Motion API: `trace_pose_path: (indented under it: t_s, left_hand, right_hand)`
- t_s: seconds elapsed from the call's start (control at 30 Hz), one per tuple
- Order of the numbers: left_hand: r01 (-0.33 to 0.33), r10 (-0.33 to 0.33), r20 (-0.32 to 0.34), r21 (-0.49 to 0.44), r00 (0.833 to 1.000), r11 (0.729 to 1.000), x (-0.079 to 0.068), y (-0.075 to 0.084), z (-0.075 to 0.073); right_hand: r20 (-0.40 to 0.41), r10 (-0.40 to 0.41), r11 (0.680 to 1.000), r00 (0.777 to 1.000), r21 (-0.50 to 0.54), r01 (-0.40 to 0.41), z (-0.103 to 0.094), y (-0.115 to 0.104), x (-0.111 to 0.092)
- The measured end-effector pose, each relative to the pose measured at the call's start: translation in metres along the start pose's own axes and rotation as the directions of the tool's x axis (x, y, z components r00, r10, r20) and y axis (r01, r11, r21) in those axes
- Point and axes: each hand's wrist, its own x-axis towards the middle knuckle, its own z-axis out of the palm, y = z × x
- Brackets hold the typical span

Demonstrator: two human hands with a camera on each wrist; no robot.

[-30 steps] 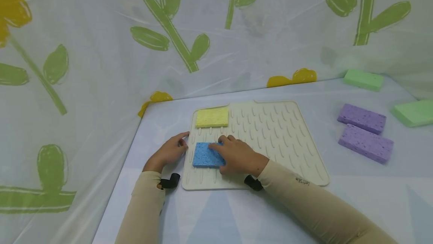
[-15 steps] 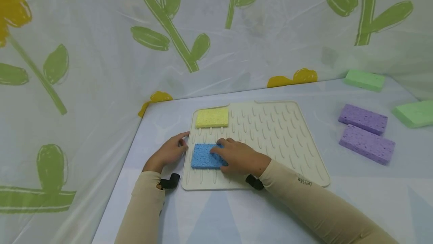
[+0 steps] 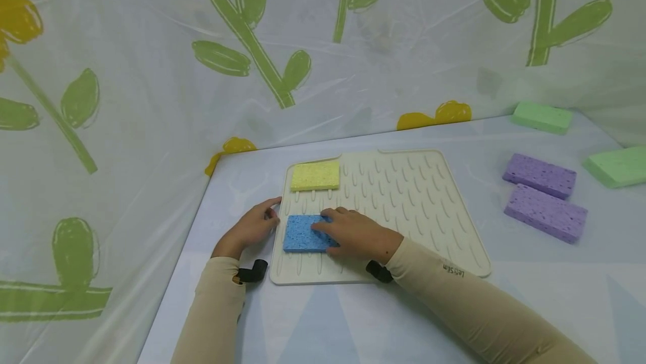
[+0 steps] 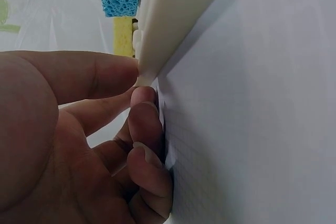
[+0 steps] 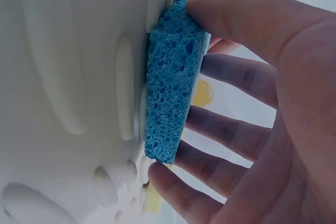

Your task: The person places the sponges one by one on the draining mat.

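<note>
A blue sponge (image 3: pixel 300 234) lies flat near the front left of the cream ridged mat (image 3: pixel 404 201). My right hand (image 3: pixel 359 234) holds it at its right end. In the right wrist view, the thumb is on the sponge's (image 5: pixel 170 77) near side and the fingers reach across its top and far end. My left hand (image 3: pixel 252 226) is beside the mat's left edge, with thumb and forefinger tips apart, touching that edge. The left wrist view shows its other fingers loosely bent against the table. A yellow sponge (image 3: pixel 315 175) sits on the mat's back left corner.
Two purple sponges (image 3: pixel 540 174) lie side by side on the table to the right. Two green sponges (image 3: pixel 542 117) are farther back and right, one cut by the picture's edge. A flower-printed sheet (image 3: pixel 151 72) hangs behind and to the left of the table.
The blue sponge has slid slightly left and toward the front on the mat, with my right hand on it. My left hand stays at the mat's edge.
</note>
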Motion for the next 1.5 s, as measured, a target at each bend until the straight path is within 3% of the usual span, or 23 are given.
trace_pose_path:
  t_s: [0.43, 0.73, 0.83, 1.07, 1.37, 1.5]
  left_hand:
    - [0.003, -0.003, 0.007, 0.001, 1.000, 1.000, 0.002, -0.001, 0.001]
    - [0.010, -0.009, 0.016, -0.008, 1.000, 1.000, 0.001, -0.007, 0.002]
    - [-0.005, 0.005, 0.023, -0.010, 1.000, 1.000, 0.001, -0.006, 0.001]
    - [0.003, -0.003, 0.019, 0.006, 1.000, 1.000, 0.002, -0.006, -0.004]
    - [0.002, -0.002, 0.030, -0.001, 1.000, 1.000, 0.003, -0.007, -0.003]
    - [-0.002, 0.002, 0.025, 0.001, 1.000, 1.000, 0.004, -0.008, -0.002]
  right_hand:
    - [-0.004, -0.029, 0.999, 1.000, 0.024, 0.029, -0.002, 0.003, -0.002]
    - [-0.077, -0.038, 0.995, 0.996, 0.092, 0.045, -0.016, 0.005, -0.013]
    - [-0.132, -0.011, 0.990, 0.991, 0.138, 0.029, -0.024, 0.011, -0.022]
    - [-0.276, 0.046, 0.994, 0.960, 0.113, -0.016, -0.035, 0.035, -0.049]
    - [-0.372, 0.153, 0.988, 0.916, 0.079, -0.133, -0.041, 0.072, -0.097]
    - [-0.383, 0.179, 0.983, 0.906, 0.039, -0.177, -0.044, 0.085, -0.118]
